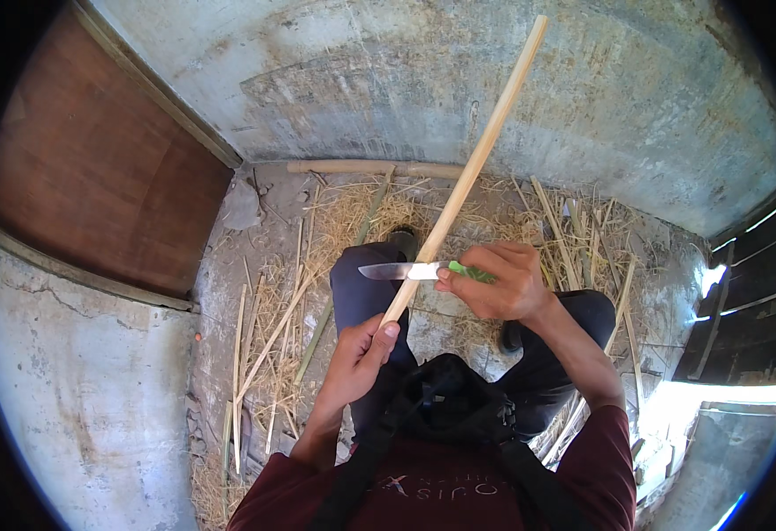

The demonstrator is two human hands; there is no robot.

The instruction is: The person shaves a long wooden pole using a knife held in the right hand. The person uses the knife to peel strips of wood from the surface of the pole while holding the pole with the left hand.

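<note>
A long, pale strip of split bamboo (pixel 481 155) slants up and away between my knees, its far end against the view of the wall. My left hand (pixel 359 358) is closed round its near end, thumb on top. My right hand (pixel 503 281) grips a knife by its green handle (pixel 472 272). The knife's blade (pixel 392 271) points left and lies across the strip, a little beyond my left hand. Whether the edge bites into the bamboo I cannot tell.
Straw-like shavings (pixel 353 212) and thin bamboo strips (pixel 260 354) litter the floor on both sides of my legs. A bamboo pole (pixel 379 167) lies along the foot of the stained wall (pixel 361 88). At left is a brown panel (pixel 105 159); dark slats (pixel 742 310) are at right.
</note>
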